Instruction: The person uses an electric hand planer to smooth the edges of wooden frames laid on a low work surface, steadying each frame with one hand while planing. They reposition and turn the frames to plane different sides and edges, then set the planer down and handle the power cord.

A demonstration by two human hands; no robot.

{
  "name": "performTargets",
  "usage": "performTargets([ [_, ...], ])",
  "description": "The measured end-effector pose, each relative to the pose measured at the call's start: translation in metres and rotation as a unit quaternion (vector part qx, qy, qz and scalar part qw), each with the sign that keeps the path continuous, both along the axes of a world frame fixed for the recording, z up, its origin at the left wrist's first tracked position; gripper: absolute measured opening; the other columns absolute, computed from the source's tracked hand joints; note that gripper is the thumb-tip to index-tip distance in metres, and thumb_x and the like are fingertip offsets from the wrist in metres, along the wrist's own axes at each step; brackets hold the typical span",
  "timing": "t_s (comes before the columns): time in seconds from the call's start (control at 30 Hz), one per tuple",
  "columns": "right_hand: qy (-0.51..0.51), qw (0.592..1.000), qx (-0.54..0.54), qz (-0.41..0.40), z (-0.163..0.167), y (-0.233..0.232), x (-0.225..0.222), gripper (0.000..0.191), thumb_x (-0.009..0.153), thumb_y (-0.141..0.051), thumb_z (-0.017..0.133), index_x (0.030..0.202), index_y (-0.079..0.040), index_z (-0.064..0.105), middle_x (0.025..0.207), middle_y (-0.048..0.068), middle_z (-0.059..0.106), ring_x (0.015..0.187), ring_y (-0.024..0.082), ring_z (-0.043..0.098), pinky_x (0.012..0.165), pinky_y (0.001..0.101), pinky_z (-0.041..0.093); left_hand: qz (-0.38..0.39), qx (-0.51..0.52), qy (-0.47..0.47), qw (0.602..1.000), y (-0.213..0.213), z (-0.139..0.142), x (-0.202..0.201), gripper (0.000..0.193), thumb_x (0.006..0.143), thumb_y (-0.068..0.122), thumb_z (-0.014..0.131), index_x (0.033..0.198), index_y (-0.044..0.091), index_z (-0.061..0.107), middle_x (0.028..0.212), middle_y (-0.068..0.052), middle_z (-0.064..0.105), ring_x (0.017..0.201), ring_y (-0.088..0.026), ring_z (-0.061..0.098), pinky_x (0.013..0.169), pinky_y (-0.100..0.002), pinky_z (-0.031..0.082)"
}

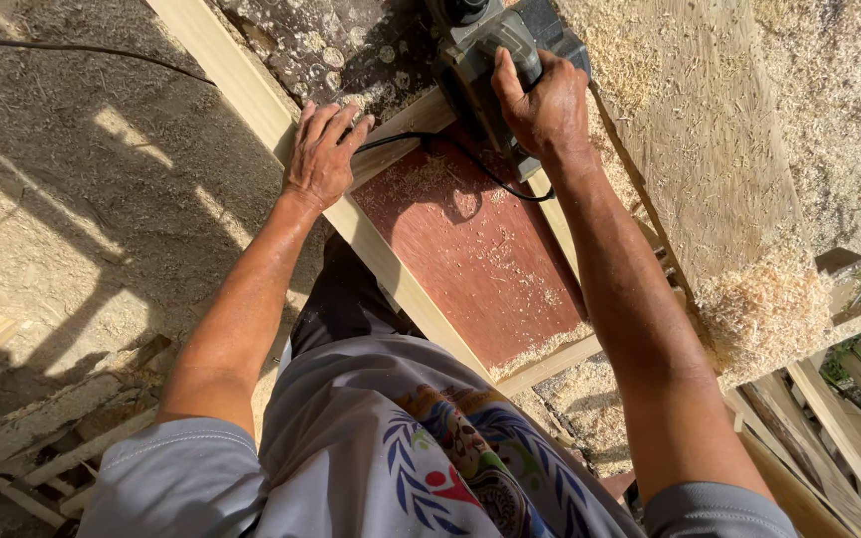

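Right hand (545, 105) grips a dark grey electric planer (485, 50).

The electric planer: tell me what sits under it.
The electric planer in the right hand rests on a pale wooden frame rail beside a red panel. The left hand presses the frame. The planer's body hides its sole and the wood below.

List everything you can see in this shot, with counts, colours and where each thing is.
Electric planer: one, dark grey, top centre on the frame.
Power cord: one, black, trailing from the planer across the panel.
Wooden frame: one, pale wood, running diagonally.
Panel: one, reddish brown, inside the frame.
Board: one, pale, right, covered in shavings.
Wood shavings: heap, tan, at the board's end.
Left hand: flat on the frame rail.
Right hand: gripping the planer handle.
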State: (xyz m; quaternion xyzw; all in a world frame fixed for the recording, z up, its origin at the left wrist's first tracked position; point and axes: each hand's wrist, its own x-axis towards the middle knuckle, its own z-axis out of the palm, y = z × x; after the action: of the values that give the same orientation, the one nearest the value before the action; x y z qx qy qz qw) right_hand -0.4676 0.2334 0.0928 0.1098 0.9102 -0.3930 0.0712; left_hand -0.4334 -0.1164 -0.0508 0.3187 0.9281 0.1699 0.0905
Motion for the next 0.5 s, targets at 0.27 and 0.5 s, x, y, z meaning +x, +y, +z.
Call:
performTargets([
  [0.27, -0.008, 1.000, 0.005, -0.016, 0.020, -0.024, -0.049, 0.043, 0.104, -0.036, 0.066, 0.087, 0.003, 0.073, 0.063, 0.014, 0.067, 0.056, 0.022, 0.067, 0.057, 0.0405, 0.055, -0.072, -0.022, -0.002, 0.997, -0.037, 0.008, -0.087, 0.062, 0.089, -0.003, 0.061, 0.145, 0.021, 0.064, 0.151, -0.010, 0.054, 0.139, -0.031, 0.047, 0.127, -0.055, 0.024],
  [0.5, -0.011, 1.000, 0.007, -0.021, 0.017, -0.044, -0.093, 0.042, 0.104, -0.036, 0.066, 0.088, 0.002, 0.074, 0.064, 0.014, 0.068, 0.055, 0.022, 0.068, 0.057, 0.0398, 0.055, -0.070, -0.025, -0.016, 0.997, -0.045, 0.013, -0.129, 0.062, 0.087, 0.000, 0.062, 0.146, 0.021, 0.063, 0.153, -0.011, 0.051, 0.141, -0.031, 0.044, 0.127, -0.055, 0.022],
])
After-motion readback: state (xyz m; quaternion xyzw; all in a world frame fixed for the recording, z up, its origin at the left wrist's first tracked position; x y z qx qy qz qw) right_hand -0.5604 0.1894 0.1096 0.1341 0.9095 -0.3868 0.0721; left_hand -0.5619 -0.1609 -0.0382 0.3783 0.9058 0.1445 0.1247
